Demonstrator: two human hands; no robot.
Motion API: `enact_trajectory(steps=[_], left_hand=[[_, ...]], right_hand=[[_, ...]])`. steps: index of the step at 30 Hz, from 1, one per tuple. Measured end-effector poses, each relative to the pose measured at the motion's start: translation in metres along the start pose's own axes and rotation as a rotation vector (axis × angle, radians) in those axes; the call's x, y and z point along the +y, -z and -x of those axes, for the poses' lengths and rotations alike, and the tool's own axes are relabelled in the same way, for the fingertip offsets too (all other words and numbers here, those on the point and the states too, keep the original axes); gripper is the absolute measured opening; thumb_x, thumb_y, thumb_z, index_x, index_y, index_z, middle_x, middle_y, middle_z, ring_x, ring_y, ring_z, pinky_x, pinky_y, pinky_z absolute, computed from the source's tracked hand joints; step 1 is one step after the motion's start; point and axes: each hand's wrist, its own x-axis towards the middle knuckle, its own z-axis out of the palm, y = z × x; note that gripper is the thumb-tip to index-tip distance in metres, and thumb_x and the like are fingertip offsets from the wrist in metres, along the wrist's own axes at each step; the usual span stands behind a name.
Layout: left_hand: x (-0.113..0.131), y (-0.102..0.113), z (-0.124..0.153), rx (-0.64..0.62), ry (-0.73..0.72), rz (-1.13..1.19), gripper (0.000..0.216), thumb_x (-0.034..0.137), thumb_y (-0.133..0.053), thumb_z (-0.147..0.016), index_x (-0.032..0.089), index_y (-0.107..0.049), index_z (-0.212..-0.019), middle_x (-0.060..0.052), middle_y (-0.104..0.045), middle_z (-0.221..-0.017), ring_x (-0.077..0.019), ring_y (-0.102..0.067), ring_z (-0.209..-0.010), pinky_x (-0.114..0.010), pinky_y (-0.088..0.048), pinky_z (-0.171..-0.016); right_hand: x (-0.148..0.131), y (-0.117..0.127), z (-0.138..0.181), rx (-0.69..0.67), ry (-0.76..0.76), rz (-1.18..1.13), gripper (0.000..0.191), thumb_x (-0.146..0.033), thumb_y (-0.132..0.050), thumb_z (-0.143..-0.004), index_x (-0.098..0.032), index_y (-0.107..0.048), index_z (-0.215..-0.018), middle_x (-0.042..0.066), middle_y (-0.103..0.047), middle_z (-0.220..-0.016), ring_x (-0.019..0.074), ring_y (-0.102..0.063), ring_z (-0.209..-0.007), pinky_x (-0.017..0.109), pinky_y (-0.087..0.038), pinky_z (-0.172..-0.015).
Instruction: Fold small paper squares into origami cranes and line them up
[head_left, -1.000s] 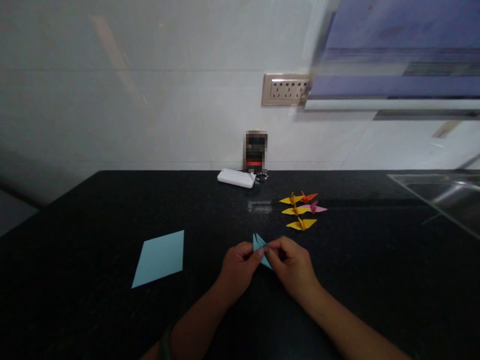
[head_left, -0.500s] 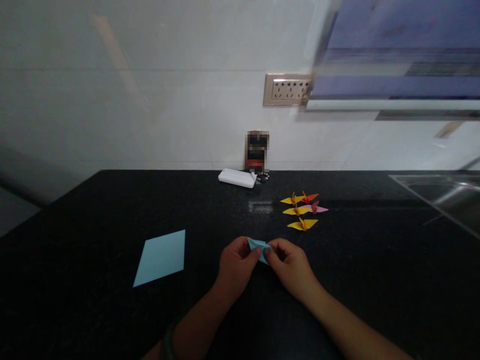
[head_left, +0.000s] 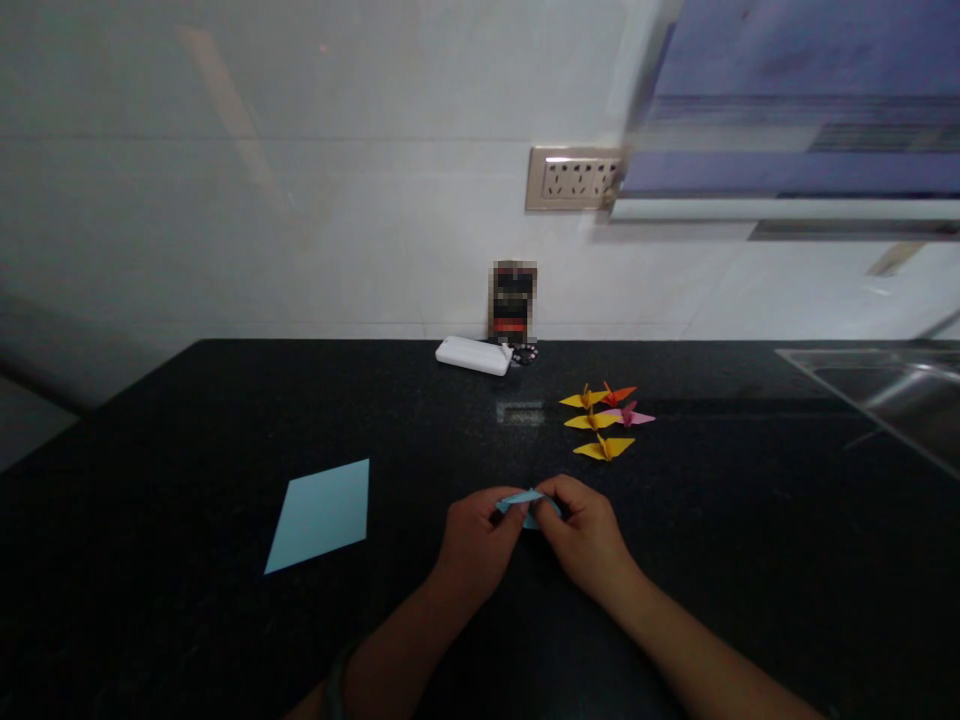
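My left hand (head_left: 477, 546) and my right hand (head_left: 583, 533) meet just above the black countertop (head_left: 150, 430), both pinched on a small folded piece of light blue paper (head_left: 523, 500). The piece lies nearly flat between my fingertips, most of it covered by them. A flat square sheet of light blue paper (head_left: 321, 514) rests on the counter to the left of my hands. Beyond my right hand stand several finished paper cranes (head_left: 604, 420), yellow, orange and pink.
A white flat box (head_left: 473, 355) and a small dark upright object (head_left: 513, 302) sit at the back by the tiled wall. A wall socket (head_left: 571, 179) is above them. A steel sink (head_left: 885, 390) is set in the counter at the far right.
The blue folded piece stood upright between my fingers; it has been turned down and now lies almost flat. My hands shifted slightly toward me.
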Motion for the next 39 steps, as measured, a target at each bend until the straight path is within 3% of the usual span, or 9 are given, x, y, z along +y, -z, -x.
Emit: enact_trajectory(steps=[5,17,22,33,36,39], left_hand=[[-0.0002,0.0007,-0.0010,0.036,-0.032,-0.017,0.022,0.029,-0.051,-0.074,0.022,-0.067,-0.087,-0.001,-0.068,-0.085,-0.0165,-0.061,-0.077,-0.027,-0.045,-0.073],[-0.0002,0.0026,-0.0027,0.018,-0.020,-0.035,0.018,0.027,-0.052,-0.073,0.021,-0.067,-0.082,-0.001,-0.067,-0.080,-0.0162,-0.060,-0.074,-0.026,-0.045,-0.069],[0.0017,0.0027,-0.0017,0.014,-0.036,-0.012,0.020,0.027,-0.050,-0.074,0.022,-0.067,-0.084,-0.001,-0.067,-0.082,-0.0162,-0.060,-0.077,-0.027,-0.045,-0.073],[0.0015,0.0023,-0.0064,0.030,0.209,0.095,0.024,0.036,-0.053,-0.070,0.014,-0.064,-0.071,0.000,-0.057,-0.051,-0.0128,-0.051,-0.048,-0.023,-0.039,-0.048],[0.0012,0.0021,-0.0064,0.020,0.208,0.114,0.025,0.036,-0.053,-0.070,0.014,-0.065,-0.071,0.000,-0.057,-0.051,-0.0129,-0.052,-0.049,-0.023,-0.039,-0.048],[0.0025,0.0012,-0.0063,0.002,0.224,0.174,0.022,0.034,-0.055,-0.068,0.014,-0.065,-0.070,-0.001,-0.059,-0.054,-0.0132,-0.053,-0.051,-0.024,-0.041,-0.050]], right_hand=[[0.0008,0.0003,0.0002,0.029,0.035,0.038,0.013,-0.016,-0.046,-0.075,-0.018,-0.060,-0.073,0.001,-0.059,-0.067,0.0127,-0.054,-0.063,0.023,-0.041,-0.059],[-0.0030,0.0020,0.0016,0.009,0.087,0.099,0.011,-0.016,-0.047,-0.074,-0.017,-0.058,-0.072,0.001,-0.057,-0.065,0.0118,-0.052,-0.060,0.022,-0.039,-0.055],[-0.0020,0.0011,0.0020,0.016,0.001,0.048,0.013,-0.018,-0.046,-0.075,-0.017,-0.058,-0.070,0.000,-0.056,-0.062,0.0111,-0.050,-0.057,0.021,-0.038,-0.051],[-0.0009,-0.0013,-0.0047,-0.092,-0.317,-0.455,0.018,-0.033,-0.056,-0.071,-0.015,-0.056,-0.071,-0.005,-0.046,-0.050,0.0072,-0.041,-0.043,0.018,-0.034,-0.039],[0.0012,-0.0019,-0.0047,-0.090,-0.276,-0.452,0.017,-0.032,-0.055,-0.072,-0.015,-0.058,-0.074,-0.004,-0.047,-0.051,0.0074,-0.042,-0.044,0.019,-0.036,-0.041],[0.0011,-0.0005,-0.0033,-0.037,-0.085,-0.344,0.015,-0.027,-0.055,-0.073,-0.016,-0.062,-0.081,0.000,-0.054,-0.063,0.0096,-0.049,-0.054,0.022,-0.041,-0.049]])
